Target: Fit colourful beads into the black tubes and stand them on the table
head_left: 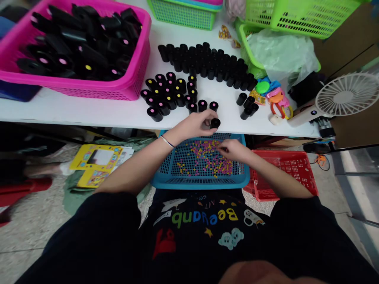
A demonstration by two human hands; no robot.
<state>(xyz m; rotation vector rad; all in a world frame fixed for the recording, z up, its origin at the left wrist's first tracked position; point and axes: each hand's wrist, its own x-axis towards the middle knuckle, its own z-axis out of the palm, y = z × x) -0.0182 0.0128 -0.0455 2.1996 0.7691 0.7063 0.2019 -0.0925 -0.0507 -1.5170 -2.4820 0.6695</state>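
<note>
My left hand [199,124] grips a short black plastic cylinder [215,123] at the table's front edge, its dark round end facing me. Fingers pinched, my right hand [233,150] is over the blue mesh basket [201,184]; what it holds, if anything, is too small to make out. Many small pink and yellow pieces [220,163] lie scattered in that basket. Beyond my left hand stand black cylinders with pink or yellow dots on top [170,90]. Behind them is a dense block of plain black cylinders [207,61]. Several more plain ones [248,105] stand to the right.
A pink basket [134,81] full of black cylinders occupies the table's left. Green baskets [183,17] line the back, one with a plastic bag [284,49]. Colourful wristbands [278,100] and a white fan [340,96] are at the right. A red crate [284,169] sits below.
</note>
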